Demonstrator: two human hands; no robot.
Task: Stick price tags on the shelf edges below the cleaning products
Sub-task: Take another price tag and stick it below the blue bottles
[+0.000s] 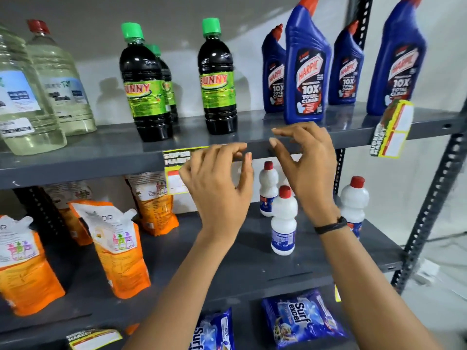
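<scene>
A yellow price tag (pixel 174 170) hangs from the front edge of the upper grey shelf (pixel 75 162), below the dark green-capped bottles (pixel 145 94). My left hand (pixel 217 180) covers the tag's right part, its fingers curled and apart, and I cannot see anything in them. My right hand (pixel 308 162) hovers just right of it in front of the shelf edge, fingers spread, holding nothing. A second price tag (pixel 393 130) hangs at the right end of the same edge below the blue toilet cleaner bottles (pixel 307 69). A third tag (pixel 94 338) sits on a lower shelf edge.
Clear large bottles (pixel 30 102) stand at the upper left. The middle shelf carries orange refill pouches (pixel 118 251) and white red-capped bottles (pixel 284 221). Blue detergent packs (pixel 300 319) lie on the lowest shelf. A perforated steel upright (pixel 434 193) runs down the right side.
</scene>
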